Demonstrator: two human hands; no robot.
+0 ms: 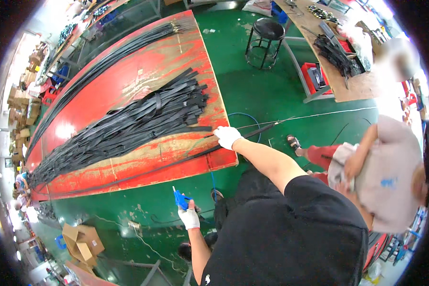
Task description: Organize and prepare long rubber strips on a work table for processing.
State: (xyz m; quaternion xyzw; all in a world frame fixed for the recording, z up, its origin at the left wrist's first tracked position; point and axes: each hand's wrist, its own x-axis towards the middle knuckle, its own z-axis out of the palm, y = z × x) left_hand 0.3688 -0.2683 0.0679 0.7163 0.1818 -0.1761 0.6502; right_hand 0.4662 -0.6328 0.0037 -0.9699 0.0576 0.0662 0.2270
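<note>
My right hand (228,137), in a white glove, is closed at the right edge of a long red table (124,167). Its fingertips pinch the end of a flat black strip (198,129) that reaches out of a big bundle of black strips (143,114). A long thin black cable (176,162) runs along the table's near side and passes by this hand. Lower and to the left, my left hand (189,217), gloved in white too, grips a blue air blow gun (181,199), its short nozzle pointing up and away from me.
A second bundle of black strips (109,57) lies along the table's far side. A black stool (268,31) and a workbench (341,86) stand beyond on the green floor. At right sits a person (391,167). An open cardboard box (83,243) is at lower left.
</note>
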